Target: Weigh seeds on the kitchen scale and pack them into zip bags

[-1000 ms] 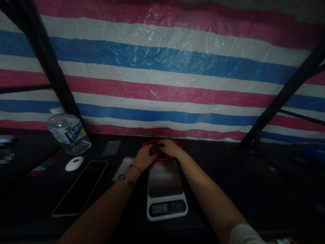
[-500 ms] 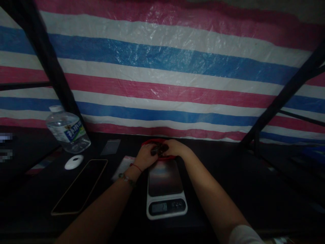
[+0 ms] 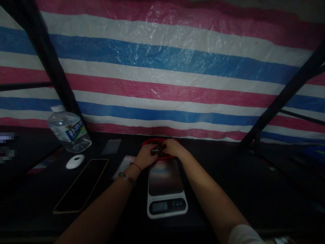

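Note:
Both hands meet over a shallow red dish (image 3: 149,140) that holds small dark brown pieces (image 3: 162,153). My left hand (image 3: 146,156) reaches in from the left, its fingers closed round a small dark, shiny piece (image 3: 155,150); the kind is too dim to tell. From the right, my right hand (image 3: 173,147) bends down into the dish with curled fingers. Its fingertips are among the dark pieces, and what they grip is hidden. Just in front of the dish lies a white kitchen scale (image 3: 167,206) with a dark plate and a lit display.
Left of the hands lie a clear zip bag (image 3: 124,166), another small bag (image 3: 111,146), a phone (image 3: 81,186) and a white oval mouse-like object (image 3: 75,161). A large plastic bottle (image 3: 71,130) stands behind them. Black frame bars (image 3: 271,105) and a striped tarp (image 3: 172,78) close off the back.
My right hand has shifted slightly within the dish, and the shiny piece at my left fingers shows a little more clearly. The scale and the things on the left stay put.

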